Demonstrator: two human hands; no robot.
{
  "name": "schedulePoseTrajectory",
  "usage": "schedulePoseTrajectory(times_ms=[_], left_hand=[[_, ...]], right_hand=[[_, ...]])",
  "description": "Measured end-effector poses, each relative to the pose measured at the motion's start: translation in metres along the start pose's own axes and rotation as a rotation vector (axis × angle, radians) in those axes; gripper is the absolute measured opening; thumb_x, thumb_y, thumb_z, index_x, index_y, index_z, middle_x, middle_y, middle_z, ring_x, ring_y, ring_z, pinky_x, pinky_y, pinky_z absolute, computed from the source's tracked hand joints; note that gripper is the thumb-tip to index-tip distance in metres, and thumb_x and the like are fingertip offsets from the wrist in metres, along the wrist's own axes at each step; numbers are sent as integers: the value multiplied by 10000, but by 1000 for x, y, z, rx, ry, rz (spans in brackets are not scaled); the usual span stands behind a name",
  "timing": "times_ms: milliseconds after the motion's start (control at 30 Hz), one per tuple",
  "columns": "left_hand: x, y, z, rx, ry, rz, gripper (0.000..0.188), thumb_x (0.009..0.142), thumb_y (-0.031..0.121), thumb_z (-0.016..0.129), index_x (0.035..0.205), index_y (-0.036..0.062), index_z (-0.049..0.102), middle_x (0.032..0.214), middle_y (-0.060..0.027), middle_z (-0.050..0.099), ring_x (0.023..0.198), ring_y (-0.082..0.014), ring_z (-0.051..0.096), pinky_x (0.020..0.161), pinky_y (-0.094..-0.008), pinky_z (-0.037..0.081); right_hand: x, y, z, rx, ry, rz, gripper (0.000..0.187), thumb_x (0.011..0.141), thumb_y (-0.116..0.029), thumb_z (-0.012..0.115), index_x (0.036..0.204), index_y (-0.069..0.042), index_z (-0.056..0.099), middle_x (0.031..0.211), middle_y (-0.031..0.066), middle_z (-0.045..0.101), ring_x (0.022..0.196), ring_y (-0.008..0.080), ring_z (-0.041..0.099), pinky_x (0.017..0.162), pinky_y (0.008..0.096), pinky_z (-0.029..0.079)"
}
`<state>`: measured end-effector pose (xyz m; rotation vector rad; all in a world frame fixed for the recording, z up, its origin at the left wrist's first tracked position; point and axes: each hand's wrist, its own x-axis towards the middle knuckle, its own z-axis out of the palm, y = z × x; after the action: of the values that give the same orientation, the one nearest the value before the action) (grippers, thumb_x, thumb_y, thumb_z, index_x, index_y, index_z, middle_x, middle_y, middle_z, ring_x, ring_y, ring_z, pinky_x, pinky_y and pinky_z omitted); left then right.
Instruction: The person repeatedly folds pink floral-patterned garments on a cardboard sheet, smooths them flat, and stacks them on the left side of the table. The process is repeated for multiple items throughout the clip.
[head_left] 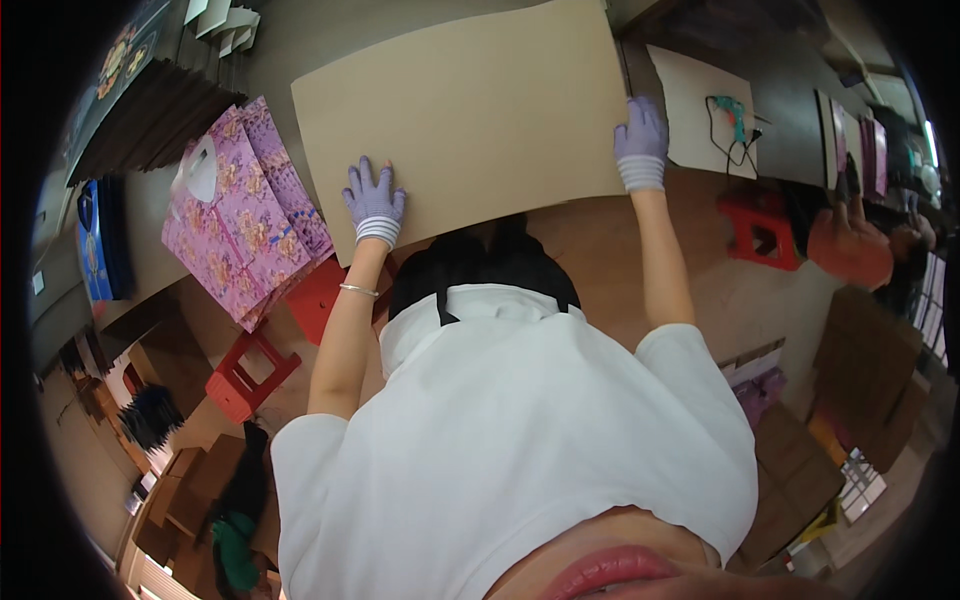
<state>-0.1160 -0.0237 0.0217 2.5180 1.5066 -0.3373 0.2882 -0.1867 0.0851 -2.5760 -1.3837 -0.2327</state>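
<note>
A large tan cardboard sheet (465, 110) lies in front of me. My left hand (375, 203), in a lilac glove with striped cuff, rests flat on its near left part with the fingers spread. One bare fingertip shows. My right hand (640, 145), gloved the same way, is at the sheet's right edge; its fingers point away from me, the thumb toward the sheet. Whether the fingers reach under the edge is hidden. Neither hand visibly holds a separate thing. Beside the left hand lie pink-purple floral printed panels (240, 215), one with a pale cut-out shape.
A teal glue gun (735, 115) with a black cord lies on a pale board (690, 90) at right. Dark stacked sheets (150, 125) and blue packages (100, 240) are at left. Red stools (250, 375) stand below the table. Another person (850, 245) is at far right.
</note>
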Motion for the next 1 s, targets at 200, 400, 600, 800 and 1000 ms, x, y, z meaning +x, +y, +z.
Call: schedulePoseTrajectory(times_ms=[200,400,600,800,1000], left_hand=[[13,-67,24,-322,763,-188,736,879,346,679,1478,57,364,1448,-230,447,1313,-335,468,1038,-453,430],[-1,-96,-61,-1496,125,-341,469,926,169,673,1325,-30,530,990,-105,709,730,-102,664,532,-200,491],[4,-134,-3,-793,466,-592,666,795,352,787,1243,-87,566,1117,-211,672,961,-304,670,901,-362,521],[-15,-131,34,-798,100,-680,652,771,322,795,1255,-61,583,1140,-191,683,1004,-243,652,912,-330,501],[-43,-150,0,-988,85,-589,555,816,297,745,1249,-21,605,1079,-130,705,932,-211,661,872,-334,523]], right_hand=[[-9,13,-121,999,174,171,170,907,-52,635,1073,-21,655,877,56,682,843,150,636,761,286,515],[9,103,-63,888,-172,408,324,894,-36,633,1215,6,606,955,66,677,863,110,613,809,248,496],[21,116,12,1185,-407,289,544,853,0,625,1385,-12,514,1266,93,616,1113,164,581,983,265,434],[11,142,53,1335,-619,403,602,822,27,525,1421,11,468,1420,101,514,1300,181,473,1094,280,343],[0,132,24,1480,-665,371,666,816,-7,483,1474,16,378,1438,101,497,1287,171,485,1057,261,370]])
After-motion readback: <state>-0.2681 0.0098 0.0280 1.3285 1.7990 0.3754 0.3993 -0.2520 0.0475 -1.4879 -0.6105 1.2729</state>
